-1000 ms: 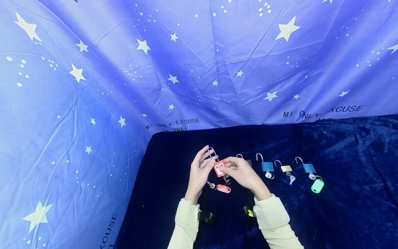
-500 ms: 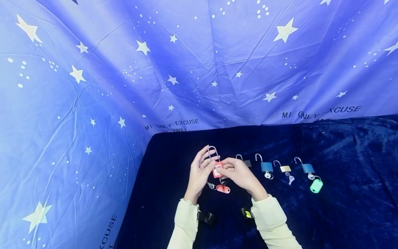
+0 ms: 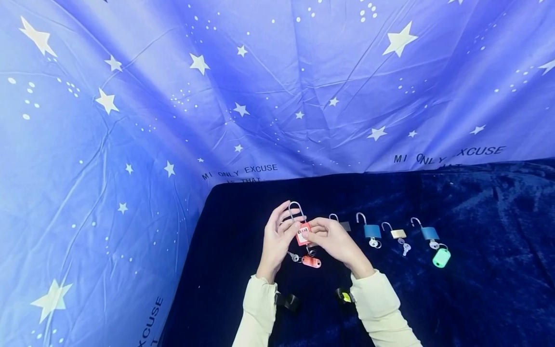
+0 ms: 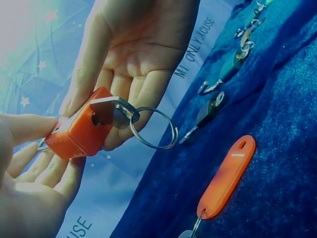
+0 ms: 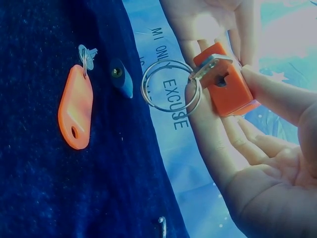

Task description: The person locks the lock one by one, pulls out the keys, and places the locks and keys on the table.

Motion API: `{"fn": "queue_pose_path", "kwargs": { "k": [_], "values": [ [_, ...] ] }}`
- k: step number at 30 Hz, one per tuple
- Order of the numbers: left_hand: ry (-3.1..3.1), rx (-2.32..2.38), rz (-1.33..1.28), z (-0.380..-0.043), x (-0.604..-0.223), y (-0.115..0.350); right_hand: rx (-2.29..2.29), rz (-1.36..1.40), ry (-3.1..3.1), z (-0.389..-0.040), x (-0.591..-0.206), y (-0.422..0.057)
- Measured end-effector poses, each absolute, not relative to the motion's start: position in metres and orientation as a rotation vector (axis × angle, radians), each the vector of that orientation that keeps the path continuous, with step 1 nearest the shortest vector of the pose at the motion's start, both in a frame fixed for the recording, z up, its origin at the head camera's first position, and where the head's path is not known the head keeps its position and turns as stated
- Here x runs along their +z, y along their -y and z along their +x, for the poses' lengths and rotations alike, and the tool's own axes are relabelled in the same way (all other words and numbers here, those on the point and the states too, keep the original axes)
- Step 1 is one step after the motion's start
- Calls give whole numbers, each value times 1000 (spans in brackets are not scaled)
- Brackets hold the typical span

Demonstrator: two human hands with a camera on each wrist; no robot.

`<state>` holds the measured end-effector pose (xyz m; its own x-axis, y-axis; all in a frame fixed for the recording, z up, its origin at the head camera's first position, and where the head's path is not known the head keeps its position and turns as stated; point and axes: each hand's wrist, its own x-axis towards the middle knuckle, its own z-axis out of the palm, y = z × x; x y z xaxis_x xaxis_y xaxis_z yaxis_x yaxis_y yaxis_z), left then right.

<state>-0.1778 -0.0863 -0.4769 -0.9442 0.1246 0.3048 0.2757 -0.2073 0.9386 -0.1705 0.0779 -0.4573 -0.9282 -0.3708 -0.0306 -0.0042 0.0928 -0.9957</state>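
Observation:
Both hands hold a red padlock (image 3: 304,235) with a white label and a long silver shackle that points up and slightly left. The left hand (image 3: 274,242) pinches the body's left side near the top, its other fingers spread behind the shackle. From the right, the right hand (image 3: 336,239) grips the body, thumb on the label. A key (image 4: 115,112) stands in the keyhole at the padlock's underside, with a split ring (image 5: 143,88) hanging from it. Below, on the cloth, lies an orange key tag (image 4: 227,178) with a small key (image 3: 295,258) attached.
To the right, a row of padlocks with raised shackles lies on the dark blue cloth (image 3: 490,289): a dark one (image 3: 345,226), a blue one (image 3: 372,231), a brass one (image 3: 398,234) and another blue one (image 3: 430,234) with a green tag (image 3: 441,258). A starry curtain (image 3: 277,86) hangs behind.
The red padlock has turned a little more upright and shifted slightly left, the right hand moving left with it. Both hands keep their hold.

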Motion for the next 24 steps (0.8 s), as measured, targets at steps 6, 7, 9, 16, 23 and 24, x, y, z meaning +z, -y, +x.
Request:
{"fn": "queue_pose_path", "kwargs": {
  "k": [6, 7, 9, 16, 23, 24],
  "values": [
    [1912, -2310, -448, -178, -477, 85, -1910, -376, -2091, -168, -448, -78],
    [1917, -2310, -437, -178, -477, 85, -1904, -377, -2097, -167, -446, -78],
    [1931, -2308, -413, -178, -477, 85, -1907, -378, -2103, -168, -450, -78],
    [1962, -2304, -394, -178, -476, 85, -1929, -376, -2131, -172, -461, -79],
    [1981, -2292, -420, -178, -478, 86, -1972, -385, -2104, -173, -463, -81],
    [1988, -2288, -428, -177, -478, 86, -1971, -394, -2100, -174, -463, -81]
  ]
}}
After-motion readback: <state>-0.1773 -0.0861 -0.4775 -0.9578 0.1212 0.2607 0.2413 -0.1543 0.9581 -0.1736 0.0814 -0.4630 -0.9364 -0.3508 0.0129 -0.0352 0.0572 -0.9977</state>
